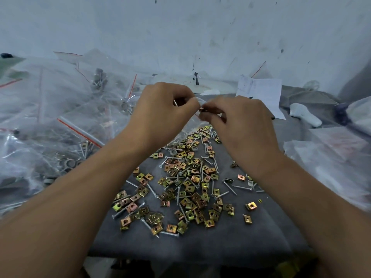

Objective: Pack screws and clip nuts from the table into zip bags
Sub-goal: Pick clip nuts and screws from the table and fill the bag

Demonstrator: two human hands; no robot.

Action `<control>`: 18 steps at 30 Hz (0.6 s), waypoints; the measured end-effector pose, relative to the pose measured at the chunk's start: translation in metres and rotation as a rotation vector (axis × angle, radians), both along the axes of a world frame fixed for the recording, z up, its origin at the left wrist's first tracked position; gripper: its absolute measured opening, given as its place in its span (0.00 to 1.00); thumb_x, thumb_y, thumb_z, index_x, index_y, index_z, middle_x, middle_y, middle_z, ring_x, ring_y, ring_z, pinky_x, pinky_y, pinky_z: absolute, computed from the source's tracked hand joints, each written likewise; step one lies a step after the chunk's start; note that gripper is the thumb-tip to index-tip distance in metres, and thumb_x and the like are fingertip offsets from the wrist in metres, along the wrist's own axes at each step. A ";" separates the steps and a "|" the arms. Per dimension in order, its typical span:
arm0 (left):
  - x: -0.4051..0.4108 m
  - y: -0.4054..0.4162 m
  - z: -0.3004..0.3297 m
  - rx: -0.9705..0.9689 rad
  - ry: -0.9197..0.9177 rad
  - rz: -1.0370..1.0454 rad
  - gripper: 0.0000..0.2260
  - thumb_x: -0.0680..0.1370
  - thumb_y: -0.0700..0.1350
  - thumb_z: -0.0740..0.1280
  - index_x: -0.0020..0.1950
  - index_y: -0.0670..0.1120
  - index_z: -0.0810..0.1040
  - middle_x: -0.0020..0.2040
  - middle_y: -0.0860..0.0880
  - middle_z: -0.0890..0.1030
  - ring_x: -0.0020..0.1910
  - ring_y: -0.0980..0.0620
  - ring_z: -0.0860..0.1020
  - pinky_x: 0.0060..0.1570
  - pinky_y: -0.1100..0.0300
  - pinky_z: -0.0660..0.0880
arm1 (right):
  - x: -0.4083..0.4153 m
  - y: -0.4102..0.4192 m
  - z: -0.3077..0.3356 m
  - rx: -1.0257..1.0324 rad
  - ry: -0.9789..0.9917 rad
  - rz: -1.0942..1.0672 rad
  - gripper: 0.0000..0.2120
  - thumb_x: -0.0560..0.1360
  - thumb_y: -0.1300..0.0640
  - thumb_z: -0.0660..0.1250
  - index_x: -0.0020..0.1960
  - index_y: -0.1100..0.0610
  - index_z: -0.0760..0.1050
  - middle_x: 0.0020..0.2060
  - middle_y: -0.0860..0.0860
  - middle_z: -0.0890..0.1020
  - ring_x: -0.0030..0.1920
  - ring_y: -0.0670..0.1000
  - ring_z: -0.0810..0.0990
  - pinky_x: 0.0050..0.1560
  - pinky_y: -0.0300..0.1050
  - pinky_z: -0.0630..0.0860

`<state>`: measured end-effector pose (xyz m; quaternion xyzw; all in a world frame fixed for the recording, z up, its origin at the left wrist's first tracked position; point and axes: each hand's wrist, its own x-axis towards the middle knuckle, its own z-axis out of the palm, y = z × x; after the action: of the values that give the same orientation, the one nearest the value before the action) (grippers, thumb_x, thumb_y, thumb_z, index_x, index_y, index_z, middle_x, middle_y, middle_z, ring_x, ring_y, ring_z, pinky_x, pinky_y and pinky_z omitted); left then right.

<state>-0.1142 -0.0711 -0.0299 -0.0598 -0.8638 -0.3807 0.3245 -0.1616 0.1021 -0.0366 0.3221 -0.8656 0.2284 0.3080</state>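
Far left, a heap of filled bags covers that side of the desk. They are clear plastic with red zip strips, and screws and grey rings show through the film. Some lie over others, and the heap reaches back to the wall.

The left hand is raised above the middle of the desk, back toward the camera, fingers curled. Its grip pinches the top edge of a small clear zip bag, whose mouth spans the gap between the two hands. The bag hangs down behind the hands, over the far end of the loose pile; its lower part is hard to make out.

Below the hands, on the grey cloth of the desk, lies a spread of clip nuts, brass-yellow and coppery, mixed with silver screws lying flat at all angles. A few grey rings sit at the pile's far left edge. Stray nuts lie apart at the right of the pile.

The right hand meets the left at the bag's mouth. Its grip is narrow, fingertips pinched on the bag's rim with a small dark piece between them; what that piece is I cannot tell.

Behind it a white paper lies near the wall. Farther right a white plastic object rests on the desk, and more clear bags are stacked at the right edge.
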 end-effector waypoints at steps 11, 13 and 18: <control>-0.005 -0.007 0.000 0.233 -0.033 0.026 0.10 0.80 0.44 0.67 0.44 0.49 0.88 0.32 0.48 0.81 0.30 0.52 0.75 0.30 0.60 0.69 | -0.001 -0.002 0.001 0.023 0.078 0.065 0.12 0.84 0.53 0.64 0.64 0.53 0.82 0.55 0.50 0.81 0.58 0.53 0.75 0.59 0.44 0.70; -0.007 -0.012 -0.002 0.305 -0.028 0.053 0.11 0.80 0.43 0.67 0.43 0.48 0.88 0.32 0.47 0.81 0.29 0.51 0.75 0.28 0.61 0.69 | -0.006 0.001 0.000 -0.128 0.032 0.123 0.11 0.82 0.55 0.67 0.63 0.53 0.81 0.56 0.49 0.78 0.56 0.48 0.76 0.58 0.37 0.70; -0.010 -0.027 0.000 0.573 0.114 0.196 0.11 0.77 0.42 0.66 0.43 0.45 0.88 0.32 0.47 0.78 0.29 0.50 0.75 0.28 0.61 0.68 | -0.042 0.028 -0.003 -0.482 -0.189 0.047 0.06 0.82 0.51 0.66 0.53 0.49 0.82 0.50 0.46 0.82 0.48 0.41 0.81 0.49 0.33 0.74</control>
<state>-0.1246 -0.0977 -0.0302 0.0964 -0.7033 -0.5718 0.4112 -0.2032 0.1297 -0.0397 0.2364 -0.8034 0.4643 0.2882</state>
